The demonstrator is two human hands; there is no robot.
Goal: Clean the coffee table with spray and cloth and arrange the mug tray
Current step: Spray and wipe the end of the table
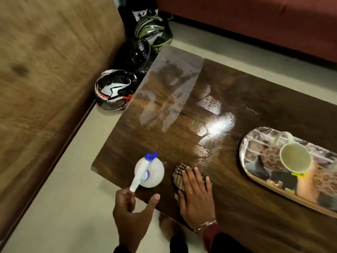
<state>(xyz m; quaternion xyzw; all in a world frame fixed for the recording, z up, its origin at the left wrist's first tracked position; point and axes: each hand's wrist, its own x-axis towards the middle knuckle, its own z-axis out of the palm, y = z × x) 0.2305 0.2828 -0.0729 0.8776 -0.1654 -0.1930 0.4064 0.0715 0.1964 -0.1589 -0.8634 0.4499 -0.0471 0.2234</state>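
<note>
A brown fabric sofa (pixel 45 79) fills the left side, and a red sofa (pixel 255 21) runs along the top edge. Between them stands the dark glossy wooden worktop (pixel 246 99), streaked with pale wet film at its far-left corner. On its right part lies an oval printed tray (pixel 243 148) carrying a pale cream mug (pixel 295 157). Three motorcycle helmets sit on the floor by the worktop's far corner – one black, white and red (pixel 114 90), one plain black (pixel 135 55), one green and black (pixel 153 30). A white round spray bottle with a blue nozzle (pixel 151 174) stands near the worktop's near-left corner. The left hand (pixel 133 210) hovers just beside it, fingers spread and loosely curved, gripping nothing; the trigger tip reaches its fingertips. The right hand (pixel 197 196) – fingers straight and together – presses flat on a beige checked cloth (pixel 178 173) just right of the bottle.
</note>
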